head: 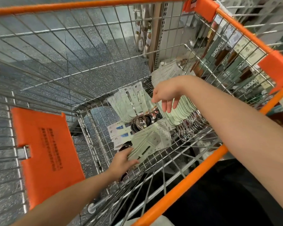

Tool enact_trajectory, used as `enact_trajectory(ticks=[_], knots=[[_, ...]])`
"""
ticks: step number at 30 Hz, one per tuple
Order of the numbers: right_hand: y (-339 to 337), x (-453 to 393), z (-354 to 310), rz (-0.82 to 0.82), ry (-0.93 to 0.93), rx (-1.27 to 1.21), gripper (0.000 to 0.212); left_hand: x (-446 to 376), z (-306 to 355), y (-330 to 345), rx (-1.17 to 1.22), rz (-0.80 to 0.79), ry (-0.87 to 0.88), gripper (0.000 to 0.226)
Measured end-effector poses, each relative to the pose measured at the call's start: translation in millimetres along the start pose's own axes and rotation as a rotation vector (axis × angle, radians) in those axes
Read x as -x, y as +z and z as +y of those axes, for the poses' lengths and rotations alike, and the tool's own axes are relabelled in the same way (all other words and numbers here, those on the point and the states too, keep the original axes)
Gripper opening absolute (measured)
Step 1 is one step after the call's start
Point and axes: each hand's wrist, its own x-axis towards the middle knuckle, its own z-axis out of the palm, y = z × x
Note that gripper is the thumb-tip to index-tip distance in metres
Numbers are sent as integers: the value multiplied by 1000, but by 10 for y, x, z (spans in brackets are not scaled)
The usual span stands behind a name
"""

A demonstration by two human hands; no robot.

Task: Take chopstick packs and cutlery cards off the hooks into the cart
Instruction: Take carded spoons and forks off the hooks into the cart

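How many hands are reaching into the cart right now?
2. The left hand grips a stack of cutlery cards low in the cart; the right hand hovers over the fanned cards farther in.

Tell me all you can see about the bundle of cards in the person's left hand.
The bundle is a fanned stack of pale green cards with small printed labels at their far ends and a dark slot-like mark on the top one. They look like thin cardboard. The stack lies nearly flat, low inside the cart, slanting up and to the right. The left hand grips its near end, thumb on top. Its far end lies over the white, blue-marked cards and next to shiny spoon bowls.
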Motion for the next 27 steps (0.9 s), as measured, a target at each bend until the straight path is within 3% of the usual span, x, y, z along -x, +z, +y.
enact_trajectory(ticks=[6, 10, 13, 15, 16, 18, 20, 27], knots=[[-94, 291, 3, 156, -91, -40, 38, -11, 502, -328, 209, 184, 35, 45], [-211, 614, 81, 472, -201, -301, 34, 2, 1179, -626, 448, 324, 81, 47], [-267, 873, 216, 767, -222, -515, 55, 33, 1715, -810, 567, 416, 227, 34], [-235, 1061, 348, 854, -237, -647, 57, 48, 2060, -867, 608, 448, 343, 32], [-204, 1141, 422, 848, -288, -727, 45, 46, 2228, -881, 619, 452, 395, 32], [-136, 1308, 556, 857, -422, -867, 23, 34, 2563, -872, 664, 401, 493, 32], [-100, 1489, 725, 973, -492, -1009, 22, 28, 2918, -821, 704, 310, 568, 34], [-73, 2384, 1374, 1453, -405, -1171, 15, 124, 4070, -501, 699, -23, 815, 32]])
